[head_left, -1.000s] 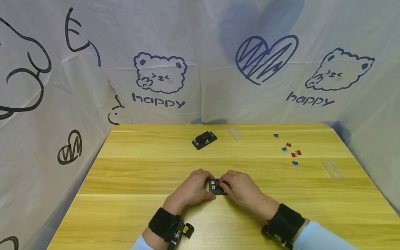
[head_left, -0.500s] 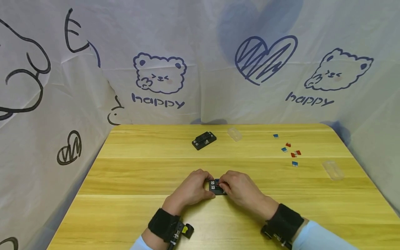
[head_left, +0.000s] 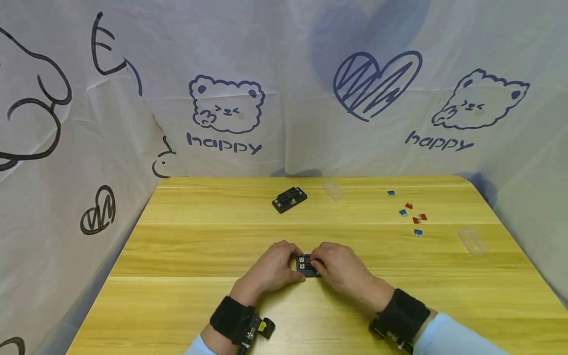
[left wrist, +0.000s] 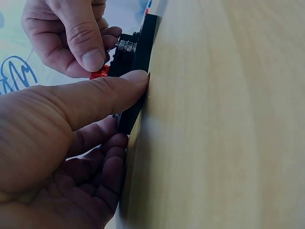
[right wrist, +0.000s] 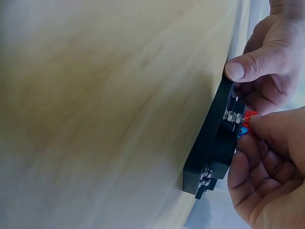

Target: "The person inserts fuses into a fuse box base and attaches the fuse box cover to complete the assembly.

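A small black fuse block (head_left: 306,272) with metal stud terminals lies flat on the table in front of me. My left hand (head_left: 272,266) holds its left end, with the thumb on the near side and fingers at the far side. Over the block's right part, my right hand (head_left: 343,268) pinches a red blade fuse (right wrist: 250,114) at the top of the block. A blue blade fuse (right wrist: 243,131) shows beside the red one in the right wrist view. Fingers hide most of both fuses, so how deep the red one sits cannot be seen.
Another black fuse block (head_left: 289,199) lies farther back, with a clear plastic cover (head_left: 333,191) to its right. Loose blue fuses (head_left: 418,232) and red fuses (head_left: 408,205) are scattered at the back right. A second clear cover (head_left: 472,241) lies near the right edge.
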